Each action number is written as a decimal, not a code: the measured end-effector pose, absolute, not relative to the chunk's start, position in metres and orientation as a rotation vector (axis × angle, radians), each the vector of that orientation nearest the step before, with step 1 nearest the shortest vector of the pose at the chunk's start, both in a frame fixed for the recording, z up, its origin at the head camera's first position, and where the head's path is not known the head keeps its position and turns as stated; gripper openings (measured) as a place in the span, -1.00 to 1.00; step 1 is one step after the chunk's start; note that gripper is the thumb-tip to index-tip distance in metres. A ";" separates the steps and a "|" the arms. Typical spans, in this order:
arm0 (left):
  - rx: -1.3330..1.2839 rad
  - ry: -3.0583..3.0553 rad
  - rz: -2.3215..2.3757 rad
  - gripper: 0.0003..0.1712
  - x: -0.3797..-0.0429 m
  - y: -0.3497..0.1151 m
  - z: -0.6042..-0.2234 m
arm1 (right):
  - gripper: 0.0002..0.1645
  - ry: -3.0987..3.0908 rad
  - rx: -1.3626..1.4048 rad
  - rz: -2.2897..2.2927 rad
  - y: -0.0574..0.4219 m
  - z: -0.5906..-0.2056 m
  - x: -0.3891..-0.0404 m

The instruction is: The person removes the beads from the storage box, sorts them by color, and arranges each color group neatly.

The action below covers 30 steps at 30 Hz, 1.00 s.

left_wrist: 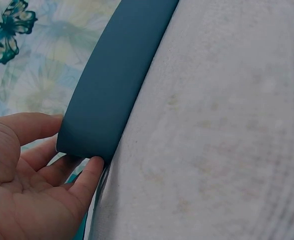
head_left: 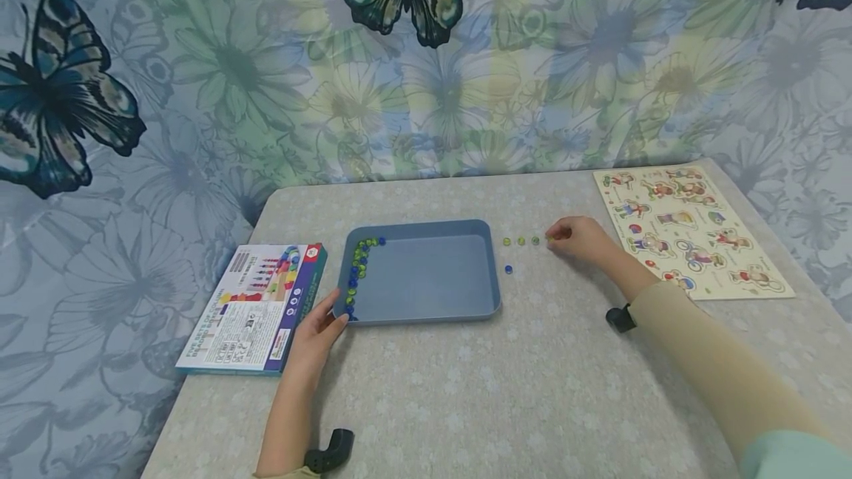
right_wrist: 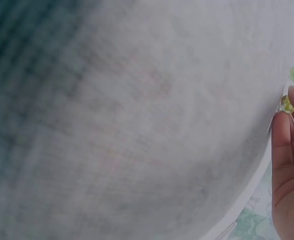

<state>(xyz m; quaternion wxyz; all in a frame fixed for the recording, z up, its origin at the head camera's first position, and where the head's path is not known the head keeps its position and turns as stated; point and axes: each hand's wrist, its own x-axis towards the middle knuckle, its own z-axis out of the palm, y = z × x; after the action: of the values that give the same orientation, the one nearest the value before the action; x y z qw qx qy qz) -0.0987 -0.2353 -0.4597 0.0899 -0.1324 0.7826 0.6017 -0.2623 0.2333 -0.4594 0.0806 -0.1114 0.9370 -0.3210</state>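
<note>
A blue-grey tray [head_left: 426, 272] lies on the table, with yellow-green and blue glass marbles [head_left: 360, 251] lined up along its left side and far left corner. My left hand [head_left: 318, 330] holds the tray's near left corner, thumb on the rim; the left wrist view shows its fingers around the tray's end wall [left_wrist: 94, 120]. Right of the tray, my right hand [head_left: 577, 241] pinches a yellow-green marble [right_wrist: 287, 104] between thumb and finger, low at the tabletop. It continues a short row of green marbles [head_left: 521, 241]. A blue marble [head_left: 509, 269] sits nearer, beside the tray's right wall.
A boxed set [head_left: 256, 309] with a printed cover lies left of the tray, close to my left forearm. At the far right lies a cream board [head_left: 695, 235] with cartoon pictures, partly behind my right forearm. A flowered curtain [head_left: 452, 94] hangs behind the table.
</note>
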 end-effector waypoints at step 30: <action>-0.398 2.331 1.778 -0.40 -0.098 -0.234 -0.459 | -0.65 2.641 -1.106 -1.061 0.064 -0.423 -0.201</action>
<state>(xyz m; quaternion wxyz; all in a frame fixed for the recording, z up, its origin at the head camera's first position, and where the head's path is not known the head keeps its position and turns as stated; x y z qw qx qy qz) -0.0985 -0.2341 -0.4589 0.0915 -0.1339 0.7845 0.5986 -0.2006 0.0645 -0.4232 0.0439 -0.3617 0.8642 -0.3470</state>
